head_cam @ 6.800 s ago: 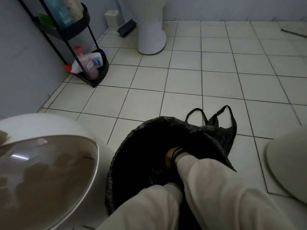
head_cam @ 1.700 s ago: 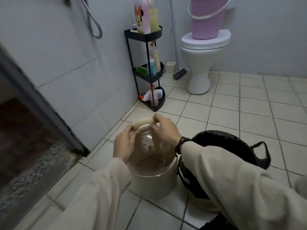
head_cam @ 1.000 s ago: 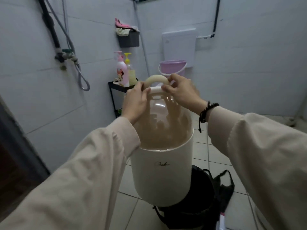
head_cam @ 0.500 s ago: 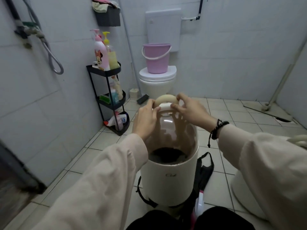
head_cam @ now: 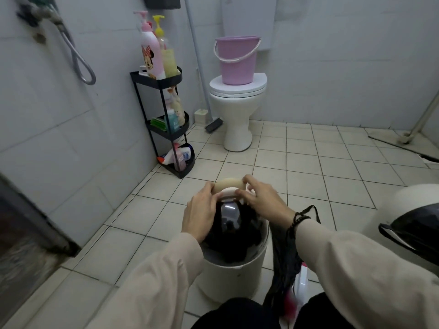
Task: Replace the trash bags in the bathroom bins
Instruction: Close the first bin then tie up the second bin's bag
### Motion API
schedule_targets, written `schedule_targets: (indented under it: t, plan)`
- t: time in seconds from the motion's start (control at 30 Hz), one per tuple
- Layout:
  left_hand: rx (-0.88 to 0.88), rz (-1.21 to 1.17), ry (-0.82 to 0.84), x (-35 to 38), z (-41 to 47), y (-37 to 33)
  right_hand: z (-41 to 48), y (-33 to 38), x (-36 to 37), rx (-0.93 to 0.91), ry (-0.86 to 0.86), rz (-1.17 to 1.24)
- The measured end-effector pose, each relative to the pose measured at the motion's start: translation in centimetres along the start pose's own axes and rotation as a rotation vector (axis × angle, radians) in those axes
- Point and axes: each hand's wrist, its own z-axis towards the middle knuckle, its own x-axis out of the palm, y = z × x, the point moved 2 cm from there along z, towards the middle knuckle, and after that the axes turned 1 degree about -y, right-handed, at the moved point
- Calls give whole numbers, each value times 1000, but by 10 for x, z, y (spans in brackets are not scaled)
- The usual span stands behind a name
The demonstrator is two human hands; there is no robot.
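At lower centre a white bin (head_cam: 231,276) stands on the floor, a black liner (head_cam: 247,245) dark through its clear domed lid (head_cam: 226,211). I judge this bin lined and capping it the step in hand. Both hands meet at the lid's top: the left hand (head_cam: 202,211) and right hand (head_cam: 260,201) each pinch the cream handle (head_cam: 229,184) from its own side, fingers curled. A loose black bag (head_cam: 283,257) hangs just right of the bin. At the right edge a second bin (head_cam: 403,203) shows black lining too. Carrying off the loose bag seems left.
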Motion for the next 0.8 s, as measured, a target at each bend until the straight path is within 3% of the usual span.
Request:
schedule_targets:
  t: [0.1, 0.17, 0.3, 0.43, 0.63, 0.8]
  plan:
    - [-68, -121, 106, 2, -5, 21, 2, -6, 7, 28, 112, -14]
    - [-119, -187, 260, 1, -11, 36, 2, -18, 7, 19, 246, 8]
    - [-142, 159, 630, 8, -31, 66, -10, -42, 16, 38, 587, -324]
    - [-99, 256, 558, 17, -34, 68, -12, -45, 23, -26, 485, -438]
    - [-127, 37, 422, 10, -29, 79, 4, -50, 5, 51, 470, -112]
    - [-216, -119, 352, 11, -27, 82, 18, -57, 15, 108, 374, -45]
